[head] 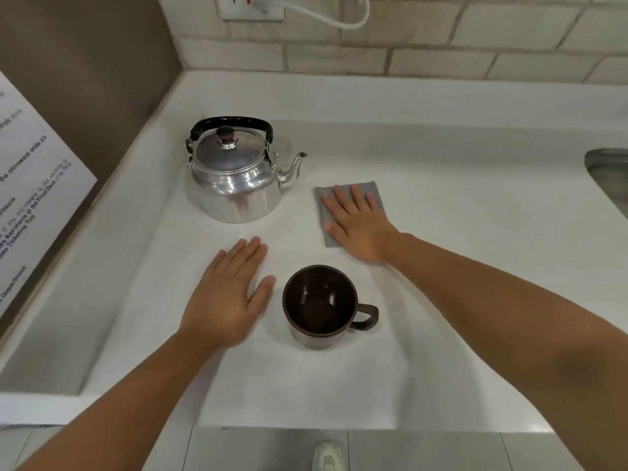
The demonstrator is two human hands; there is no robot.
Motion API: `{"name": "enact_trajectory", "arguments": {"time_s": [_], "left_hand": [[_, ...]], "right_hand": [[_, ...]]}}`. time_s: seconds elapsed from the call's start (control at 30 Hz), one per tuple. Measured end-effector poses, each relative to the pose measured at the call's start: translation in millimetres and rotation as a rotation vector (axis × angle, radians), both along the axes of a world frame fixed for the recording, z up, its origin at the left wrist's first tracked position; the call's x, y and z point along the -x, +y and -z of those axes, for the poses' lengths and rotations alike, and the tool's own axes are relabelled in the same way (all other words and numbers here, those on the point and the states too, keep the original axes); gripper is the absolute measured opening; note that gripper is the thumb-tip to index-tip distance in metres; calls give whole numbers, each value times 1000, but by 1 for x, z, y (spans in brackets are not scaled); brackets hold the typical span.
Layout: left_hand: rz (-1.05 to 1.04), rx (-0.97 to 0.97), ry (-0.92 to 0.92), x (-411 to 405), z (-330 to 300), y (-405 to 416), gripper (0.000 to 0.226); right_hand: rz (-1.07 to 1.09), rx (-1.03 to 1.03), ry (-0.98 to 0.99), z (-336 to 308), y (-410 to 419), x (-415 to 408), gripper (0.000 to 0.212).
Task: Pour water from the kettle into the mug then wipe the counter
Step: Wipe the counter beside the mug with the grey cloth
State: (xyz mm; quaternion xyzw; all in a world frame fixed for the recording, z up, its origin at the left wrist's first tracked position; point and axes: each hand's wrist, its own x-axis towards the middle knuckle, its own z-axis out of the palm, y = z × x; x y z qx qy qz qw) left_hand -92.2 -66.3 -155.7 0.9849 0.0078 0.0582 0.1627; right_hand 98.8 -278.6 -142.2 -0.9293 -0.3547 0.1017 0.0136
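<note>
A white counter (441, 185) fills the view, backed by a wall of pale tiles (441, 59); on it stands a polished metal kettle (234, 185), upright, lid on, with a dark knob on the lid and a black handle arched over the top; its thin spout points to the right, toward a grey cloth (339, 192) that lies flat on the counter just beside it without touching.

The right hand (360, 226) lies palm down on the cloth, fingers spread and flat, pressing rather than gripping; the cloth's far edge and left side show beyond the fingertips. The left hand (231, 294) is open too, fingers together and extended, palm down low over the bare counter between kettle and mug; whether it touches the surface cannot be told; it grasps nothing.

A dark brown mug (321, 305) stands upright near the counter's front edge, just right of the left thumb, handle turned to the right; its inside is dark and whether it holds water cannot be told.

On the left wall hangs a white printed notice (37, 185); its text is mostly blurred, though "the microwave" can be made out. At the top, a white wall socket (249, 8) carries a red switch and a white cable (333, 18) looping right. A steel sink (608, 178) shows at the right edge; a pale shoe (328, 457) shows below on the floor.
</note>
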Motion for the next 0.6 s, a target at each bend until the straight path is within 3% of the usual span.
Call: {"name": "enact_trajectory", "arguments": {"time_s": [0.13, 0.43, 0.5, 0.6], "left_hand": [[-7, 0, 0, 1, -2, -1, 66], [7, -8, 17, 2, -2, 0, 67], [15, -9, 20, 2, -1, 1, 66], [27, -23, 25, 2, 1, 2, 65]], "right_hand": [[-330, -32, 62, 3, 1, 13, 65], [264, -112, 50, 3, -71, 40, 66], [298, -133, 62, 2, -90, 78, 66], [155, -135, 54, 5, -108, 144, 67]]}}
